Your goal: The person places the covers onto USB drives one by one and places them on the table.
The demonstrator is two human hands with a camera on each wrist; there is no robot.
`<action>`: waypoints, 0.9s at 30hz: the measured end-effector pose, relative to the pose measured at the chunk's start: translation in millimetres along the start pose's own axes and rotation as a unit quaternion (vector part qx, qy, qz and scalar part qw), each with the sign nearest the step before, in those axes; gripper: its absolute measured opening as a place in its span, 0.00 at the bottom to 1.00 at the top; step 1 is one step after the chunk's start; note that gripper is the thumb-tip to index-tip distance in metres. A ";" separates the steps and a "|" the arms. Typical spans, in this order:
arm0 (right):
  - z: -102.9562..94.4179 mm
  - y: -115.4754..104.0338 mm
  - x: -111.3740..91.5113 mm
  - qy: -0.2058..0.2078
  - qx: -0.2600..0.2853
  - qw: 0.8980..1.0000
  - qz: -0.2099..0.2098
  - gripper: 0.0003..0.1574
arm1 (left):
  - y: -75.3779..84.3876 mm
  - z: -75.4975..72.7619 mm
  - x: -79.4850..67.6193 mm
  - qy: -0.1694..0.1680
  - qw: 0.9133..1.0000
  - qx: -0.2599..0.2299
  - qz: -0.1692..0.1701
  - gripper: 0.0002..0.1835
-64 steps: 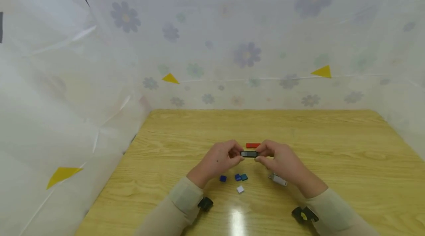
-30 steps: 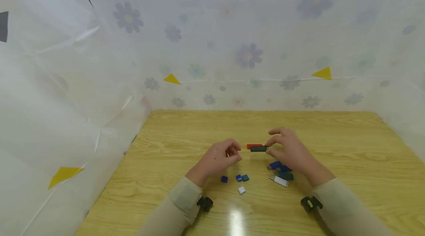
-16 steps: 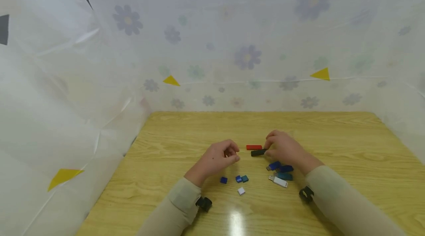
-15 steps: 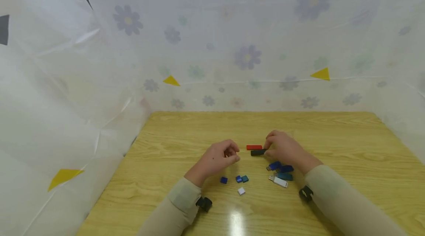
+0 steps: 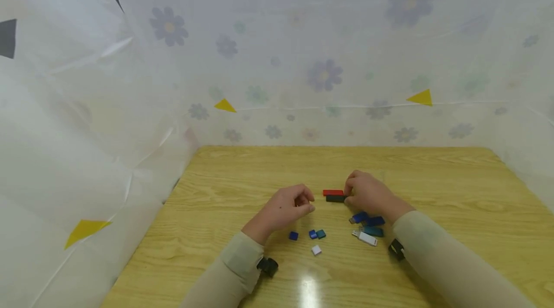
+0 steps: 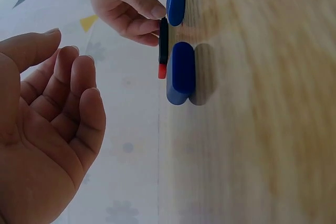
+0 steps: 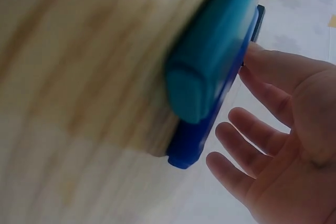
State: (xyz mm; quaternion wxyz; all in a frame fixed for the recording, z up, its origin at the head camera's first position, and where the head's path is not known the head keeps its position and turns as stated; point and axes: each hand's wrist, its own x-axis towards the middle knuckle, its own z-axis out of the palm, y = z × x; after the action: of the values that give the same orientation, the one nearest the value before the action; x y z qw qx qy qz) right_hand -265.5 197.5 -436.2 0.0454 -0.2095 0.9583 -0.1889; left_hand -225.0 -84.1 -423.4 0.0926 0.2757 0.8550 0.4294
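Note:
My right hand [image 5: 373, 196] pinches the right end of a black USB stick [image 5: 335, 198] between thumb and index finger. The stick lies level, right along the near side of a red USB stick [image 5: 332, 193]. In the right wrist view the other fingers of that hand are spread loosely, and the black stick's end [image 7: 258, 23] shows past the thumb. My left hand [image 5: 281, 208] hovers to the left with loosely curled fingers and nothing in it. Below it sits a dark blue cap [image 5: 294, 236], seen large as a blue cap [image 6: 182, 72] in the left wrist view.
Uncapped sticks lie under my right wrist: a blue one [image 5: 359, 217], a dark blue one [image 5: 374, 221], a teal one [image 5: 373, 231] and a white one [image 5: 368, 238]. Nearer the middle are a blue cap [image 5: 313, 234], a teal cap [image 5: 321, 234] and a white cap [image 5: 317, 250].
Both hands held the black USB stick at first; the left let go. The right hand lowered it beside the red stick and turned it parallel. The left hand has stayed nearly still since.

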 end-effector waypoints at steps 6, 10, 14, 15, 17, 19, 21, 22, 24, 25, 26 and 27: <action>1.0 1.5 2.4 -0.007 -0.002 1.000 0.001 0.07 | -0.7 -0.4 -0.2 -0.004 1.000 -0.003 -0.003 0.11; 2.9 2.9 4.9 -0.001 -0.013 1.000 -0.005 0.07 | -1.5 -1.4 0.3 -0.004 1.000 -0.001 -0.004 0.11; 1.8 5.0 4.8 0.008 -0.009 1.000 -0.003 0.08 | -1.9 -3.5 0.7 0.001 1.000 0.009 -0.011 0.12; 0.9 5.2 4.0 0.010 -0.005 1.000 -0.001 0.08 | -2.1 -4.3 0.7 0.003 1.000 0.013 -0.013 0.12; -1.5 6.2 1.5 0.018 0.004 1.000 0.001 0.08 | -2.0 -5.7 0.6 0.007 1.000 0.021 -0.017 0.12; -3.8 7.2 -2.5 0.029 0.011 1.000 0.003 0.07 | -1.4 -7.3 0.7 0.008 0.999 0.029 -0.023 0.12; -5.8 7.3 -7.1 0.041 0.020 0.999 0.002 0.06 | -0.9 -9.0 0.2 0.005 0.999 0.036 -0.029 0.12; -6.5 7.4 -9.6 0.047 0.023 0.999 0.002 0.05 | -0.6 -9.7 0.1 0.002 0.999 0.041 -0.032 0.11; -8.1 6.2 -15.5 0.058 0.033 0.998 0.005 0.05 | -0.8 -11.7 -0.4 -0.008 0.998 0.050 -0.035 0.10; -9.1 5.4 -18.5 0.063 0.038 0.997 0.005 0.04 | -1.0 -12.7 -0.8 -0.014 0.998 0.056 -0.034 0.10; -10.0 4.6 -21.6 0.067 0.043 0.997 0.007 0.04 | -1.7 -13.7 -1.1 -0.022 0.997 0.064 -0.031 0.09; -11.3 3.6 -24.9 0.071 0.048 0.996 0.008 0.04 | -2.8 -14.8 -1.4 -0.030 0.996 0.075 -0.025 0.08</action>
State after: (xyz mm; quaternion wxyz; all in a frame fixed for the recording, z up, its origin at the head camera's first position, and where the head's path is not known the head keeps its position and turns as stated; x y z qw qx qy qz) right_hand -246.1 214.8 -426.9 -0.0116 -0.1851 0.9506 -0.2489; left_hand -230.8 -96.3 -416.6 0.1084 0.2733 0.8883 0.3527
